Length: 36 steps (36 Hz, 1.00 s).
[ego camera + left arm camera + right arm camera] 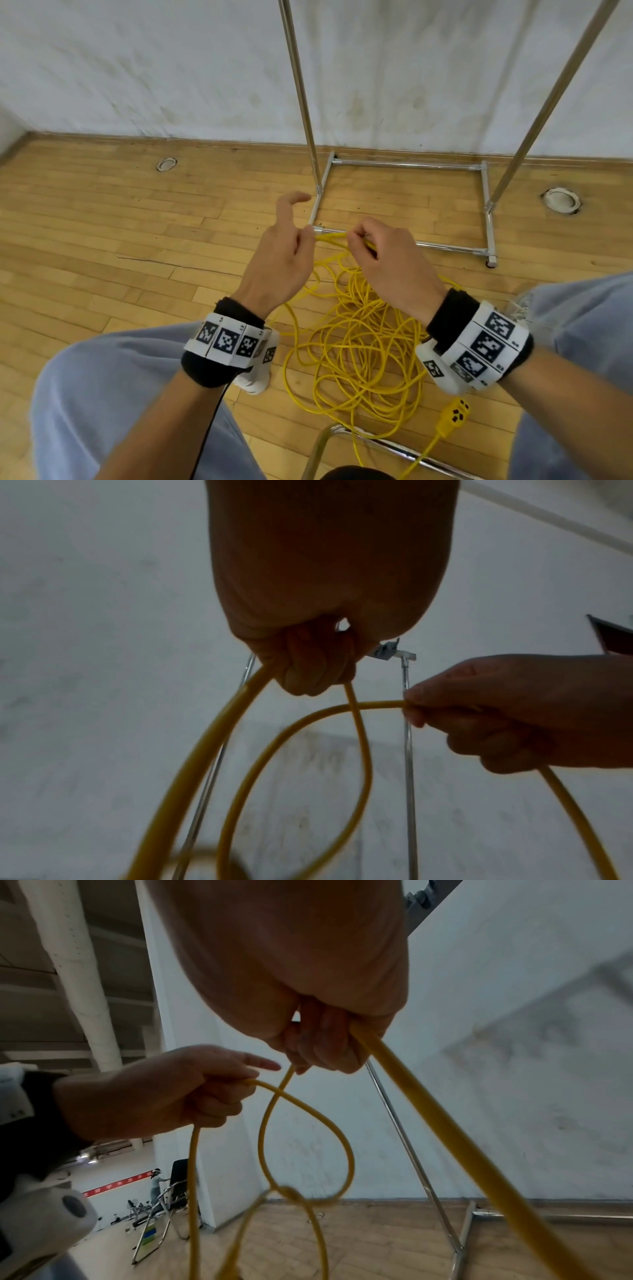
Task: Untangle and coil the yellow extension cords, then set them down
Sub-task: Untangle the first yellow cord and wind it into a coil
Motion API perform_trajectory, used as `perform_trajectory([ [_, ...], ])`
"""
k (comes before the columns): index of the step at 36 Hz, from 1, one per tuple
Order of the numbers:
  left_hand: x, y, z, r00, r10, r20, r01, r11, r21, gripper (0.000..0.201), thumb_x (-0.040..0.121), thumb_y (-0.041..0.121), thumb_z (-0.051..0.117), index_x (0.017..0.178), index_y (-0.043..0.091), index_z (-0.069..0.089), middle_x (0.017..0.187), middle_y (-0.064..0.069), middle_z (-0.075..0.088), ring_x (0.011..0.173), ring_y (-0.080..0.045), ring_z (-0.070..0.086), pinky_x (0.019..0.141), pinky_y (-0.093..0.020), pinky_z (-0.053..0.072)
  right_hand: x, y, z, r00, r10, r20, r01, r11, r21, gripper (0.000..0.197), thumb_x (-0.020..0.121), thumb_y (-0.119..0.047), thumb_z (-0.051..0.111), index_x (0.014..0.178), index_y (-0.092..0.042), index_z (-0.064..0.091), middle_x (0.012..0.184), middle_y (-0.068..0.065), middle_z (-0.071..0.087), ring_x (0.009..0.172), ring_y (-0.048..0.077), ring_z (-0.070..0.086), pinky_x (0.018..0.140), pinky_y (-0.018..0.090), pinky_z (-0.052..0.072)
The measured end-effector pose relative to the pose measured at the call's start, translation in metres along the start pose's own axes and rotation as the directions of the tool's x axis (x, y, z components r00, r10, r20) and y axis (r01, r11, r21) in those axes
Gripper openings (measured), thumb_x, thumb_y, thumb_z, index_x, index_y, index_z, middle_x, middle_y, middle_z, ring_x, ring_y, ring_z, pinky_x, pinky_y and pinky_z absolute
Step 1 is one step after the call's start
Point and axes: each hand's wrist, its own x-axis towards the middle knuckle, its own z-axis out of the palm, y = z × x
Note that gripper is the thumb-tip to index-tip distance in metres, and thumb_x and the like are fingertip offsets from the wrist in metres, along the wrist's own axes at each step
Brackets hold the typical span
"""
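A tangled heap of yellow extension cord [356, 346] lies on the wooden floor between my knees, and its yellow socket end [454, 416] rests at the near right. Both hands are raised above the heap. My left hand [308, 236] grips a strand in its curled lower fingers while the index finger sticks out. My right hand [356, 240] pinches the cord just to the right of it. A short loop of cord [363, 750] hangs between the two hands. In the right wrist view this loop [346, 1139] ends in a knot-like crossing [291, 1194] below.
A chrome garment rack [404, 166] stands on the floor just beyond my hands, against a white wall. A chrome chair frame [342, 431] is at the bottom edge. Two round floor fittings [166, 164] [561, 200] sit in the boards. My knees flank the heap.
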Motion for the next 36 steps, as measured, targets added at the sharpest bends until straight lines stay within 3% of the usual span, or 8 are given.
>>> perform_trajectory([
  [11, -0.012, 0.013, 0.01, 0.94, 0.075, 0.332, -0.03, 0.99, -0.14, 0.015, 0.104, 0.01, 0.053, 0.117, 0.016, 0.05, 0.047, 0.004, 0.038, 0.041, -0.018, 0.028, 0.044, -0.03, 0.023, 0.018, 0.018, -0.002, 0.949, 0.112, 0.294, -0.084, 0.991, -0.106, 0.009, 0.1, -0.029, 0.061, 0.095, -0.023, 0.059, 0.075, -0.008, 0.056, 0.065, 0.007, 0.051, 0.062, 0.024, 0.037],
  [16, -0.012, 0.016, 0.006, 0.933, 0.095, 0.348, 0.02, 0.95, -0.311, 0.008, 0.102, 0.005, 0.057, 0.11, 0.007, 0.056, 0.046, 0.007, 0.033, 0.041, -0.018, 0.021, 0.044, -0.024, 0.021, 0.022, 0.016, -0.008, 0.929, 0.053, 0.366, -0.053, 0.999, -0.009, 0.038, 0.103, -0.046, 0.045, 0.086, -0.018, 0.065, 0.089, 0.01, 0.066, 0.068, 0.014, 0.062, 0.055, 0.023, 0.045],
  [18, -0.011, 0.017, 0.005, 0.945, 0.084, 0.317, 0.042, 0.928, -0.371, 0.008, 0.102, 0.005, 0.059, 0.109, 0.006, 0.057, 0.045, 0.005, 0.032, 0.042, -0.02, 0.018, 0.044, -0.025, 0.019, 0.025, 0.018, -0.006, 0.943, 0.015, 0.333, -0.016, 1.0, -0.002, 0.06, 0.098, -0.067, 0.03, 0.101, -0.02, 0.068, 0.105, 0.006, 0.066, 0.09, 0.02, 0.065, 0.073, 0.03, 0.054],
  [21, -0.007, 0.016, 0.002, 0.969, 0.052, 0.243, 0.063, 0.895, -0.441, 0.007, 0.101, 0.006, 0.06, 0.106, 0.01, 0.057, 0.046, -0.002, 0.028, 0.041, -0.019, 0.016, 0.043, -0.028, 0.014, 0.03, 0.025, -0.006, 0.985, -0.012, 0.175, 0.015, 1.0, -0.018, 0.038, 0.11, -0.043, 0.035, 0.104, -0.023, 0.067, 0.106, -0.008, 0.062, 0.099, 0.008, 0.056, 0.088, 0.02, 0.043],
  [23, -0.004, 0.015, -0.001, 0.984, 0.008, 0.178, 0.078, 0.879, -0.471, 0.007, 0.102, 0.008, 0.06, 0.106, 0.012, 0.057, 0.047, -0.004, 0.028, 0.041, -0.017, 0.017, 0.042, -0.028, 0.013, 0.031, 0.026, -0.01, 0.999, 0.035, 0.016, -0.034, 0.999, -0.014, 0.035, 0.11, -0.031, 0.04, 0.098, -0.016, 0.07, 0.099, -0.004, 0.068, 0.087, 0.006, 0.058, 0.074, 0.01, 0.039],
  [29, 0.003, 0.01, -0.008, 0.989, -0.149, -0.017, 0.118, 0.841, -0.529, 0.01, 0.103, 0.012, 0.058, 0.112, 0.012, 0.054, 0.048, 0.008, 0.036, 0.043, -0.012, 0.023, 0.04, -0.025, 0.019, 0.029, 0.02, -0.025, 0.992, 0.075, -0.104, -0.074, 0.997, 0.011, 0.056, 0.108, -0.035, 0.05, 0.058, -0.009, 0.042, 0.052, 0.005, 0.04, 0.048, 0.017, 0.035, 0.05, 0.035, 0.033],
  [33, 0.002, 0.013, -0.01, 0.99, -0.122, -0.063, 0.067, 0.83, -0.554, 0.005, 0.105, 0.012, 0.054, 0.11, 0.014, 0.052, 0.051, 0.006, 0.034, 0.046, -0.014, 0.023, 0.042, -0.032, 0.017, 0.02, 0.006, -0.022, 0.973, 0.186, 0.136, -0.211, 0.957, 0.199, 0.065, 0.109, -0.044, 0.043, 0.057, -0.008, 0.057, 0.052, 0.008, 0.058, 0.045, 0.014, 0.047, 0.049, 0.024, 0.039],
  [36, -0.003, 0.018, -0.007, 1.0, -0.003, 0.016, 0.012, 0.817, -0.576, 0.005, 0.106, 0.009, 0.051, 0.108, 0.012, 0.05, 0.051, 0.008, 0.032, 0.045, -0.013, 0.022, 0.042, -0.027, 0.019, 0.016, 0.002, -0.011, 0.844, 0.323, 0.428, -0.514, 0.714, 0.476, 0.066, 0.11, -0.051, 0.033, 0.096, 0.0, 0.073, 0.088, 0.019, 0.077, 0.06, 0.018, 0.062, 0.055, 0.028, 0.048],
])
